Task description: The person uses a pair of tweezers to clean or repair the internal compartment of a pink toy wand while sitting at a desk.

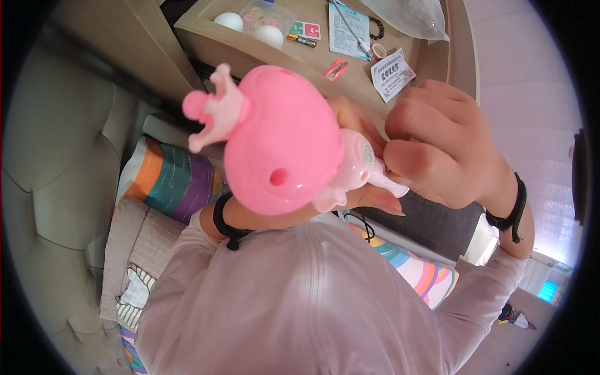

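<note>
A glossy pink toy wand [294, 134] fills the middle of the head view, with a heart-shaped head, a pale pink crown [226, 109] on its outer end and a whitish-pink handle [362, 161]. My left hand [370, 199] is closed around that handle from behind, its thumb along the near side; the wand's head hides most of the palm. At the handle's tail my right hand [447, 140] is closed, fingers curled and thumb pressed in against them. What sits between those fingertips is hidden.
Beyond the wand, an open wooden drawer [287, 69] holds two white rounded objects [269, 36], a battery [302, 40], a blue-and-white packet [349, 31], a paper slip [393, 75] and a plastic bag [412, 19]. A striped cushion [175, 175] lies left by a padded panel [56, 187].
</note>
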